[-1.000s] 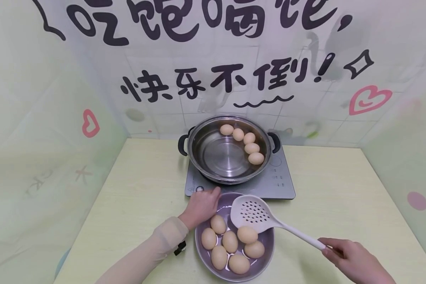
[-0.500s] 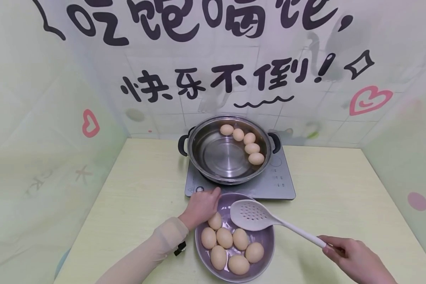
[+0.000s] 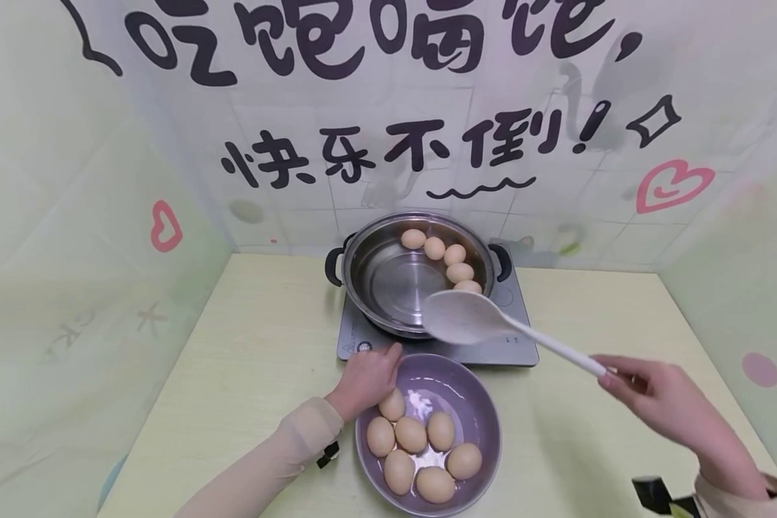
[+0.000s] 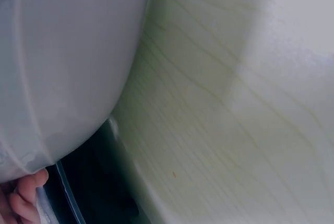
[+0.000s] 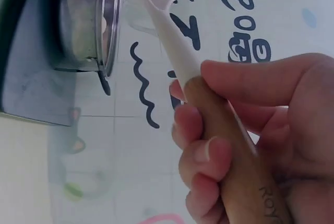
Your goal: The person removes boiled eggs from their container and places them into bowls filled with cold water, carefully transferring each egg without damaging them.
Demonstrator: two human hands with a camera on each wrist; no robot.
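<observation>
My right hand (image 3: 663, 396) grips a skimmer (image 3: 462, 316) with a white perforated head and, in the right wrist view, a wooden handle (image 5: 224, 125). In the head view, the skimmer's head overlaps the near edge of a steel pot (image 3: 395, 280), with no egg showing on it. My left hand (image 3: 367, 381) holds the upper left rim of a purple-grey bowl (image 3: 490, 432), and its fingertips (image 4: 32, 182) show under the bowl in the left wrist view. Several brown eggs (image 3: 411, 434) lie in that bowl. Several more eggs (image 3: 460, 273) line the pot's right side.
The pot stands on a grey induction cooker (image 3: 492, 354) behind the bowl, its black handles (image 3: 334, 265) sticking out at both sides. A pale wood-grain table (image 3: 265, 345) lies beneath. Printed sheeting (image 3: 285, 230) encloses the back and both sides.
One egg has slipped off the skimmer's edge and lies among the others in the bowl. My right hand has lifted the skimmer up and away toward the pot. My left hand stays put.
</observation>
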